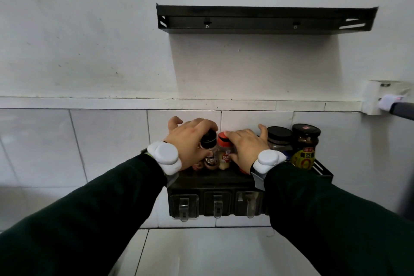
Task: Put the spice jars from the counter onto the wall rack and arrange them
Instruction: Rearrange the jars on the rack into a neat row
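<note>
A black wall rack (pixel 322 172) hangs on the tiled wall and carries several jars. My left hand (pixel 190 139) grips a black-capped spice jar (pixel 209 149) standing at the rack's left. My right hand (pixel 246 148) is wrapped around a jar that it mostly hides; only a bit of red shows below the palm. Between the hands stands a red-capped garlic jar (pixel 224 152), touched by my right fingertips. To the right stand a black-lidded glass jar (pixel 279 139) and a dark sauce jar with a yellow label (pixel 305 148).
A second, bare black shelf (pixel 266 20) is mounted higher on the wall. Three clear hooks (pixel 217 208) hang under the lower rack. A white wall box (pixel 374 98) and a gloved hand of another person (pixel 391 102) are at the right edge.
</note>
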{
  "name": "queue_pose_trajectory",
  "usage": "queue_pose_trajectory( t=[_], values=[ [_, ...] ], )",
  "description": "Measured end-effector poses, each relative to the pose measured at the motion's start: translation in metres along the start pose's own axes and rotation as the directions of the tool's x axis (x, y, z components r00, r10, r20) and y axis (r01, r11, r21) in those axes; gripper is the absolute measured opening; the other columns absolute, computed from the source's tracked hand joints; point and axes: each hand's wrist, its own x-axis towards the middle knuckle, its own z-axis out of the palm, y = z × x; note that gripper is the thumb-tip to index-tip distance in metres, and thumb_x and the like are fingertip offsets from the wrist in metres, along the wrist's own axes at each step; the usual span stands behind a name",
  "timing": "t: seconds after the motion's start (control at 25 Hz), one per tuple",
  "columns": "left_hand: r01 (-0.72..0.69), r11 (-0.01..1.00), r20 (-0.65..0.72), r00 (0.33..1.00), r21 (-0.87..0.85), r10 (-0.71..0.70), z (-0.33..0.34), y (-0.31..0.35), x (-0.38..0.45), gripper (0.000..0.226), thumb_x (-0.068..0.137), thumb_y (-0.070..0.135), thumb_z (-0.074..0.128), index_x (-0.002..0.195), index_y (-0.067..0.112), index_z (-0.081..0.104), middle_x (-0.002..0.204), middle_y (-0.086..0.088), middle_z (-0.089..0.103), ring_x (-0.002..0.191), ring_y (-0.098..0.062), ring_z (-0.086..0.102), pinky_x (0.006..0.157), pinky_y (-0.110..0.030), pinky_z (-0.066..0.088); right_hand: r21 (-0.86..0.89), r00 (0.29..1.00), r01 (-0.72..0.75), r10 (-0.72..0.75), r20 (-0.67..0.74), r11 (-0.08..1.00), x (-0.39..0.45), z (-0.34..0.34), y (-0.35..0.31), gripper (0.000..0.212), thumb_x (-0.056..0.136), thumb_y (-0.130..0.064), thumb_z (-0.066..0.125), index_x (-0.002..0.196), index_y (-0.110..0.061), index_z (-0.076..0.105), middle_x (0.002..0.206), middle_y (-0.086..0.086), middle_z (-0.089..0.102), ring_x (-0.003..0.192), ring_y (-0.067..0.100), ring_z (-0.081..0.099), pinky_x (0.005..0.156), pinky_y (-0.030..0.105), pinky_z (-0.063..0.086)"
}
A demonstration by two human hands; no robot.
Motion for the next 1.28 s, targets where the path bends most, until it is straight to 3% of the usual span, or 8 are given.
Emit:
queue_pose_trajectory(
  t=[0.16,0.32,0.44,0.64,1.04,1.28],
  values=[
    [0.036,0.999,0.009,0.999,-0.027,-0.036,-0.014,-0.01,-0.006,0.051,0.076,0.036,0.07,0.121,0.032,0.046,0.125,0.01,0.056,0.11,-0.014,0.057,0.099,-0.038,0.015,0.013,0.999,0.034,-0.034,0.017,0.999,0.008,-0.004,-0.014,0.059,0.087,-0.035,0.058,0.14,-0.031,0.033,0.135,-0.003,0.053,0.131,0.021,0.041,0.113,0.059,0.002],
    [0.028,0.999,0.015,1.0,-0.04,-0.027,-0.014,0.0,-0.003,0.049,0.078,0.036,0.068,0.121,0.029,0.047,0.125,0.009,0.056,0.109,-0.015,0.056,0.098,-0.038,0.016,-0.012,0.998,0.054,-0.053,0.026,0.998,-0.003,-0.009,0.003,0.078,0.082,-0.034,0.06,0.147,-0.028,0.018,0.139,-0.001,0.048,0.133,0.021,0.036,0.113,0.061,0.003],
    [0.007,0.999,0.032,0.999,-0.038,-0.005,-0.005,0.014,0.008,0.051,0.076,0.036,0.07,0.121,0.03,0.046,0.123,0.01,0.057,0.111,-0.014,0.055,0.098,-0.039,0.015,-0.057,0.999,0.032,-0.03,0.042,0.998,-0.015,-0.012,0.031,0.086,0.076,-0.045,0.063,0.147,-0.026,0.018,0.144,-0.001,0.04,0.136,0.022,0.032,0.112,0.062,0.0],
    [-0.006,1.0,0.062,0.998,0.027,0.005,0.025,0.034,0.033,0.055,0.074,0.042,0.07,0.121,0.03,0.044,0.118,0.008,0.06,0.118,-0.017,0.05,0.101,-0.044,0.014,-0.084,0.995,0.056,-0.048,0.085,0.995,-0.028,-0.015,0.056,0.077,0.078,-0.041,0.065,0.144,-0.026,0.029,0.144,-0.001,0.039,0.139,0.019,0.027,0.112,0.064,-0.001],
    [0.06,0.996,0.064,0.996,0.068,-0.064,0.066,0.026,0.049,0.05,0.077,0.038,0.067,0.12,0.03,0.043,0.124,0.009,0.06,0.134,-0.015,0.031,0.1,-0.052,0.014,-0.065,0.997,0.081,-0.081,0.011,0.995,-0.032,-0.004,0.056,0.072,0.081,-0.032,0.065,0.144,-0.023,0.031,0.14,-0.002,0.043,0.138,0.018,0.029,0.113,0.062,0.001],
    [0.076,0.987,-0.002,0.997,0.143,-0.077,0.064,0.021,0.037,0.071,0.073,0.045,0.069,0.134,0.037,0.034,0.147,0.013,0.037,0.138,-0.018,0.024,0.102,-0.054,0.019,-0.061,0.998,0.057,-0.056,0.019,0.997,-0.034,-0.005,0.052,0.074,0.081,-0.037,0.064,0.144,-0.022,0.029,0.142,-0.001,0.041,0.137,0.019,0.03,0.113,0.062,-0.001]
  ],
)
